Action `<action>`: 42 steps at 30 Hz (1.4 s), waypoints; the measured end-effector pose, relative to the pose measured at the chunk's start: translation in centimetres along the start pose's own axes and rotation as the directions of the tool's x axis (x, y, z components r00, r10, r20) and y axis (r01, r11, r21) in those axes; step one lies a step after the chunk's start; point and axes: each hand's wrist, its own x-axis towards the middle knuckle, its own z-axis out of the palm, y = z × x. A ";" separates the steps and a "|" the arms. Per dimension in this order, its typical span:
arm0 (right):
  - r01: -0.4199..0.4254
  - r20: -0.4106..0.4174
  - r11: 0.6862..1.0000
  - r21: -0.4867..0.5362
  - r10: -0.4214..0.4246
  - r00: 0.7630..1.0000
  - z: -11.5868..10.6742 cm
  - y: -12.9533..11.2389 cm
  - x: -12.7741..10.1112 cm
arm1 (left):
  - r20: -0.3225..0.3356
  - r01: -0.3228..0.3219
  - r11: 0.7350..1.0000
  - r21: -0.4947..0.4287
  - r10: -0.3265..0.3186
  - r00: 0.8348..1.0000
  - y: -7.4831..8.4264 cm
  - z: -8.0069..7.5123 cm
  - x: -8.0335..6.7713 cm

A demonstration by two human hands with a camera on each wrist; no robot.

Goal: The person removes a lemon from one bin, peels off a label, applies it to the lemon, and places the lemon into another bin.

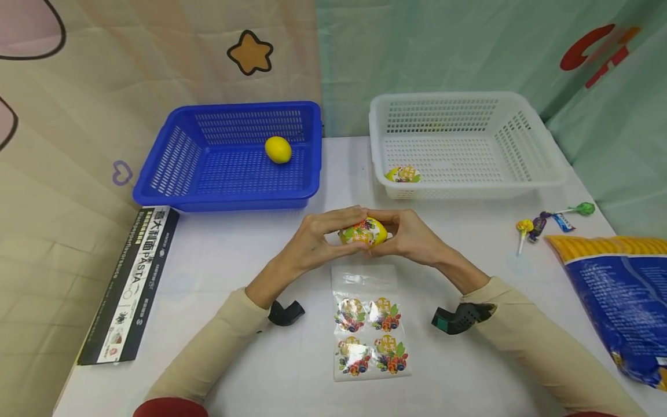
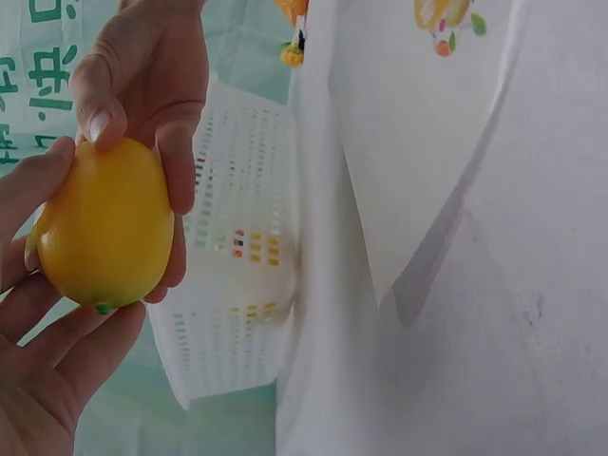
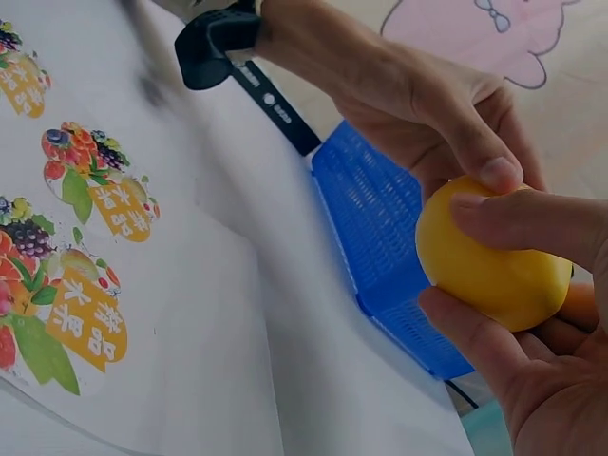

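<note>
Nearest to us, the sticker sheet (image 1: 370,330) lies flat on the white table (image 1: 250,255), with four fruit stickers on its near half; we take this sheet as the landmark. Two black wrist mounts sit level with the sheet's middle, one on either side. Just beyond the sheet's far edge, we hold a yellow lemon (image 1: 363,231) above the table with both hands. Our left hand (image 1: 318,237) curls round the lemon from the left and our right hand (image 1: 411,234) from the right; the fingers of both are bent closely on it, thumbs pressing a fruit sticker on its upper face. In the left wrist view the lemon (image 2: 103,226) shows its plain yellow side, pinched between the fingertips of both hands. Left of the sheet, a black pasta box (image 1: 130,284) lies along the table edge. Right of the sheet, a yellow and blue bag (image 1: 615,289) lies at the table edge, with lollipops (image 1: 542,223) just beyond it. Beyond the sheet and to the left stands a blue basket (image 1: 177,156) holding one plain lemon (image 1: 278,149). Beyond the sheet and to the right stands a white basket (image 1: 521,145) holding one stickered lemon (image 1: 402,174) at its near left corner.
</note>
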 end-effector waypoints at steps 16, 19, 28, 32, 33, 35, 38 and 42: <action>0.027 0.043 0.999 -0.021 -0.026 0.999 -0.8 -1.0 -0.3 | -0.076 0.067 0.995 -0.076 -0.073 0.994 0.5 -0.2 0.7; 0.042 0.052 0.998 -0.039 -0.040 0.998 -1.8 -1.5 -0.6 | -0.087 0.071 0.992 -0.102 -0.080 0.993 0.5 -0.3 0.8; 0.036 -0.156 0.988 -0.153 -0.061 0.986 -8.1 -2.7 -3.0 | -0.110 0.094 0.989 -0.112 -0.106 0.988 0.3 -0.7 1.0; -0.031 -0.310 0.981 -0.193 -0.031 0.950 -12.1 -2.9 -4.3 | -0.110 0.093 0.989 -0.113 -0.106 0.988 0.3 -0.8 1.1; -0.047 -0.348 0.980 -0.195 -0.025 0.937 -13.2 -2.9 -4.7 | -0.110 0.095 0.989 -0.112 -0.107 0.988 0.3 -0.8 1.1; -0.060 -0.424 0.986 -0.156 -0.013 0.905 -15.4 -2.6 -5.4 | -0.111 0.098 0.990 -0.106 -0.110 0.988 0.3 -0.8 1.1; -0.055 -0.545 0.998 -0.015 0.037 0.838 -18.8 -1.5 -6.6 | -0.111 0.097 0.991 -0.097 -0.108 0.988 0.2 -0.9 1.1; -0.072 -0.692 0.987 0.145 0.153 0.706 -22.1 0.0 -8.3 | -0.109 0.093 0.992 -0.085 -0.102 0.989 0.2 -1.0 1.1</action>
